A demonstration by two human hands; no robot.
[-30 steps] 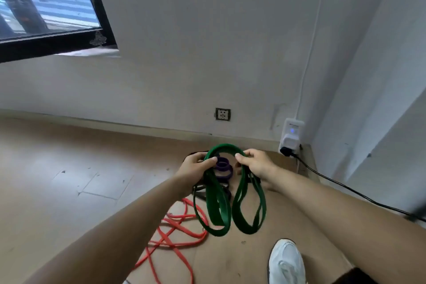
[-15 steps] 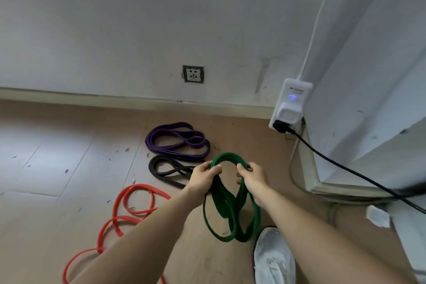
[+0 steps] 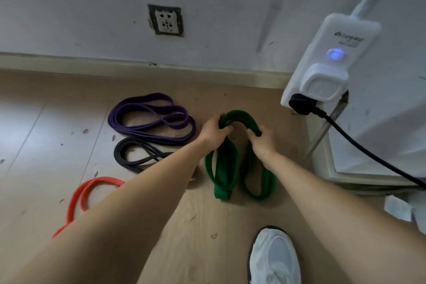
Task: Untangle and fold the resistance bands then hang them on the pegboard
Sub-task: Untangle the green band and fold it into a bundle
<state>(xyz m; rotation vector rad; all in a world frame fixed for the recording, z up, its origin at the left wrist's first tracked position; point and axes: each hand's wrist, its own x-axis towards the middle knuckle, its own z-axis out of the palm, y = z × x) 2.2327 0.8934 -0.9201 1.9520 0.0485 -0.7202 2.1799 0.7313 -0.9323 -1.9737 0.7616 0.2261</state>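
Now, green band in both hands.

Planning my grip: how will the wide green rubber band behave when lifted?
Probably floppy: the wide green rubber band droops in limp loops below the left hand and right hand. Unlikely to roll: its strips look flat.

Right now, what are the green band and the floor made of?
The green band is probably rubber or latex, matte; it droops in soft flat loops from the left hand and right hand. The floor looks like wood-pattern laminate or vinyl, slightly shiny, with plank seams.
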